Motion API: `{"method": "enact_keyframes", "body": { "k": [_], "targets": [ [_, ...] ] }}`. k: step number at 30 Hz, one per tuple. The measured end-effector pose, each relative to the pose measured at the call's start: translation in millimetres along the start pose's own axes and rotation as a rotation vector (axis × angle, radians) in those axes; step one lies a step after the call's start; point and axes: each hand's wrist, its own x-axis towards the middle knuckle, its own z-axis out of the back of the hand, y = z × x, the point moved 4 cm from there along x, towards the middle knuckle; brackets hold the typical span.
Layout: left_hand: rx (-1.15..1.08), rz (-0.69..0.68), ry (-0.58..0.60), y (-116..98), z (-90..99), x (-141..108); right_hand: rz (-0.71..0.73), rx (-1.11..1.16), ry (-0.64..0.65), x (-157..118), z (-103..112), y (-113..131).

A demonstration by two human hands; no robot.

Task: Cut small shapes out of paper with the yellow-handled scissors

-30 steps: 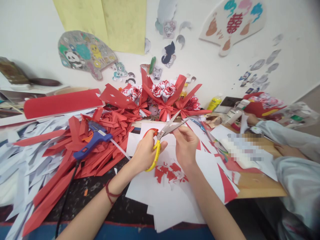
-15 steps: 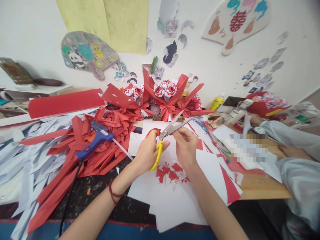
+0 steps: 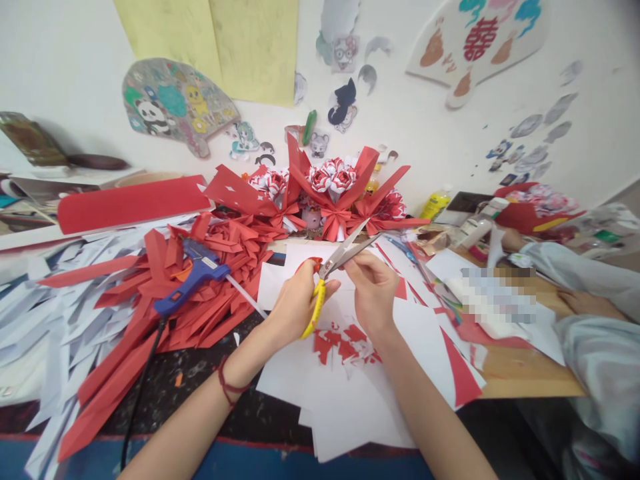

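Observation:
My left hand is wrapped round the handles of the scissors, which have one yellow and one red-orange loop. The blades are parted and point up to the right. My right hand is closed in a pinch beside the lower blade; whatever its fingers hold is too small to make out. Below the hands, red and white paper scraps lie on white paper sheets. Left of these rests a blue glue gun on a heap of folded red paper strips.
Folded white strips cover the far left. Red-wrapped paper flower bouquets stand at the back by the wall. On the right, a co-worker's sleeves and hands rest at a wooden board. A black cord runs from the glue gun.
The view has shifted very slightly. Both hands and the scissors stay nearly in place, with the fingers of my right hand slightly moved.

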Motion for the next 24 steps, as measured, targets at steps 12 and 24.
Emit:
{"method": "enact_keyframes", "body": {
  "k": [12, 24],
  "targets": [
    [0.051, -0.008, 0.021, 1.6, -1.3, 0.1, 0.038, -0.051, -0.004, 0.1, 1.5, 1.9],
    [0.114, 0.003, 0.041, -1.3, 4.5, 1.1, 0.06, -0.041, 0.006, 1.3, 2.2, 4.6]
  ]
}}
